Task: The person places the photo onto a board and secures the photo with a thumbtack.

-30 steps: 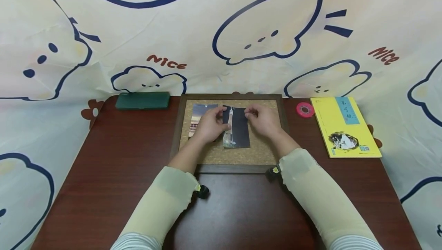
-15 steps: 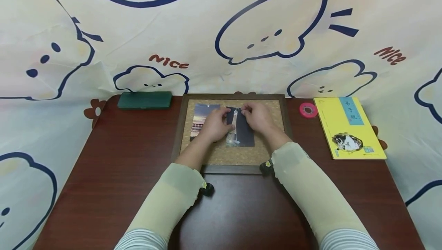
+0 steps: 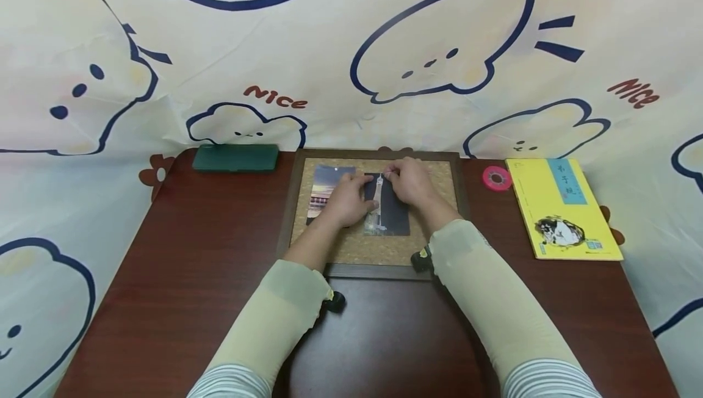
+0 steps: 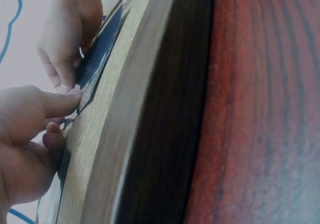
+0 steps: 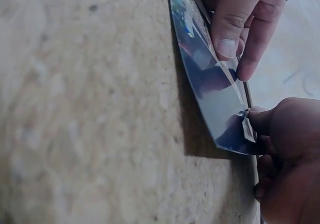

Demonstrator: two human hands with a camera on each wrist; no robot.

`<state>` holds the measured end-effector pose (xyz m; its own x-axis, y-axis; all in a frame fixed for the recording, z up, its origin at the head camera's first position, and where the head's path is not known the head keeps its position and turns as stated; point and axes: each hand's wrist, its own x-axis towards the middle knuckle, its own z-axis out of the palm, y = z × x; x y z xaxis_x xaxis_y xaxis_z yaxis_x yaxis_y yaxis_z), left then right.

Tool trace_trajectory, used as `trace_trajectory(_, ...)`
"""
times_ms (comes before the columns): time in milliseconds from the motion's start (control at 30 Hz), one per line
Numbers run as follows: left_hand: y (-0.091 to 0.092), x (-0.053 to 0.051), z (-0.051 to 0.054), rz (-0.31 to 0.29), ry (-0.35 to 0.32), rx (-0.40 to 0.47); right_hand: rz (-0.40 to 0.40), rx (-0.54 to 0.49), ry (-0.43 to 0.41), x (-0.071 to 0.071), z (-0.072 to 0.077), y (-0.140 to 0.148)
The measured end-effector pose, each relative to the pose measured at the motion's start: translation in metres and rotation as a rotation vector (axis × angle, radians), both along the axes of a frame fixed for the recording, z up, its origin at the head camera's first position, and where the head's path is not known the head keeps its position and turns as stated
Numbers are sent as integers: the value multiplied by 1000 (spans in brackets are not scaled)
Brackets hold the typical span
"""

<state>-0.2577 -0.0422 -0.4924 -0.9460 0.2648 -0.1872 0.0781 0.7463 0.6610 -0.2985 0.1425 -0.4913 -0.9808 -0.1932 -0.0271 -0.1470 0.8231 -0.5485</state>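
Observation:
A dark photo of a lit tower (image 3: 394, 212) lies on the framed cork board (image 3: 351, 248). My left hand (image 3: 348, 201) pinches its left edge, thumb on the face. At the photo's top edge, my right hand (image 3: 410, 183) has thumb and finger together on what looks like a small pin (image 5: 245, 113), mostly hidden by the fingertips. The right wrist view shows the photo's near edge standing slightly off the cork, with a shadow beneath. A second photo, of a sunset sky (image 3: 324, 187), is on the board's left part, partly behind my left hand.
A green case (image 3: 236, 159) lies left of the board on the dark red wooden table (image 3: 209, 233). On the right are a pink round disc (image 3: 497, 178) and a yellow book (image 3: 562, 218). A patterned cloth (image 3: 329, 50) hangs behind.
My right hand has moved left from the tower photo's upper right corner to the middle of its top edge. The left hand keeps its hold. The head view has swung slightly left.

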Motion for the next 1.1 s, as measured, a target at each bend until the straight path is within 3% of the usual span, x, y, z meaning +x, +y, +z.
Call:
trace_trajectory(300,7,4,-1,8,15,9,2,28,-42,-2,2,3)
trace_trajectory(567,7,5,-3,13,17,3,-83,-23,-117,-6,7,-2)
trace_trajectory(867,6,6,-4,16,33,-5,-146,-17,-128,-10,7,-9)
trace_trajectory(967,6,6,-5,15,42,-11,-129,-22,-112,-11,6,-9)
trace_trajectory(1100,5,6,-6,16,49,-6,-40,-89,-98,-10,2,2)
